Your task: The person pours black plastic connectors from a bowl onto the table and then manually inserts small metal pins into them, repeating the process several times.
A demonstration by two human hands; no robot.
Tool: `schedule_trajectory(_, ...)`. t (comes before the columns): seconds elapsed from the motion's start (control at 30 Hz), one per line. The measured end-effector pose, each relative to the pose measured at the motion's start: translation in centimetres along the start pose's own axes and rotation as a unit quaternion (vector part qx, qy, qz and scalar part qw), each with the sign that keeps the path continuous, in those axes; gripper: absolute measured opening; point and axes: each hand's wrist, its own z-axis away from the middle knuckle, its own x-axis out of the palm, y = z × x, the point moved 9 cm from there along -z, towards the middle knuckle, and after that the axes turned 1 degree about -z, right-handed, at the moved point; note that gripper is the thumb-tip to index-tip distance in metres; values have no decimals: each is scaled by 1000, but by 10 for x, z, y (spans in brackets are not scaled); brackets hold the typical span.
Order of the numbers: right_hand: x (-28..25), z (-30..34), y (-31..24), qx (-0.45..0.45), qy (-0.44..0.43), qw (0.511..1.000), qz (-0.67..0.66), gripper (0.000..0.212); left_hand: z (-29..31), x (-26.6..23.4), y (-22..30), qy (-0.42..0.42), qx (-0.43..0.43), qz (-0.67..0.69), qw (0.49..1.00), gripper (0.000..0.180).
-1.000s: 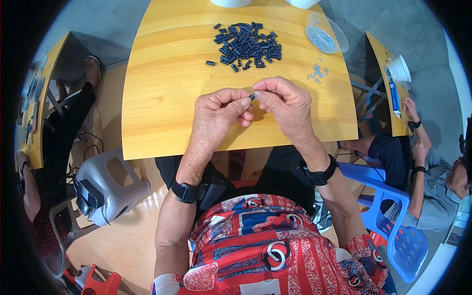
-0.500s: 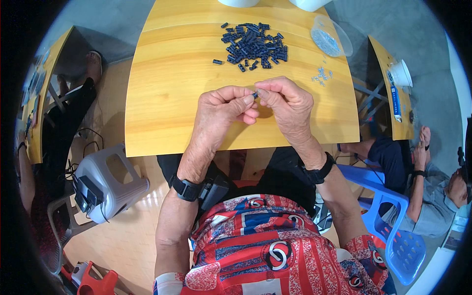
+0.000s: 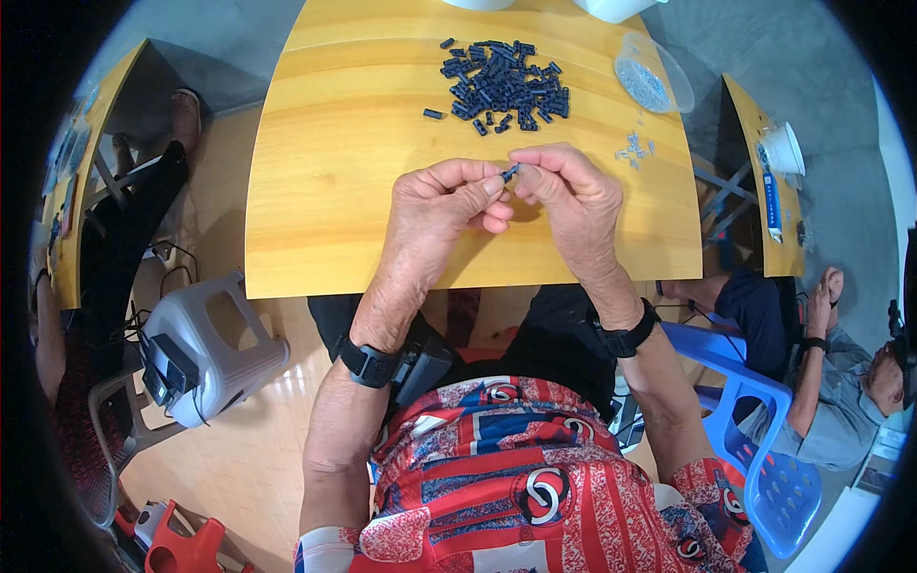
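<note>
Presumably the weak point is the pinch itself: the left hand (image 3: 435,202) has thumb and forefinger narrowed onto a small dark piece (image 3: 508,175), which sits between the two hands, above the table (image 3: 325,191); the right hand (image 3: 576,199) brings its thumb and forefinger to the other end of that piece, but whether they clamp it, only touch it, or hold something tinier is hidden; I cannot tell. With so little surface under the fingertips, an uneven push from the right could twist the piece or shoot it out of the left; the table's near edge lies just on the body side of the grip, so a piece that bounced that way might well go to the floor. Beyond the grip lies a heap of black pieces (image 3: 511,86), with a single black piece (image 3: 433,114) apart on its left; a piece dropped forward could be lost among lookalikes; beyond the grip to the right, tiny silvery parts (image 3: 633,150) lie loose near a clear tub (image 3: 681,88), where a careless sleeve or wrist could scatter them.
</note>
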Motion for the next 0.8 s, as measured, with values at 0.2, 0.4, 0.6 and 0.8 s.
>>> schedule_trajectory(0.2,2,0,0,16,6,1000,0,8,1,-2,1,15,2,-17,1000,13)
schedule_trajectory(0.4,0,1,-5,1,13,999,32,9,1,-2,0,13,-11,-20,1000,13)
schedule_trajectory(0.6,2,-6,-22,-70,-29,992,99,11,1,-1,0,11,-7,-23,1000,13)
schedule_trajectory(0.8,8,-11,-25,-103,-74,985,117,12,1,-2,0,16,0,-29,999,13)
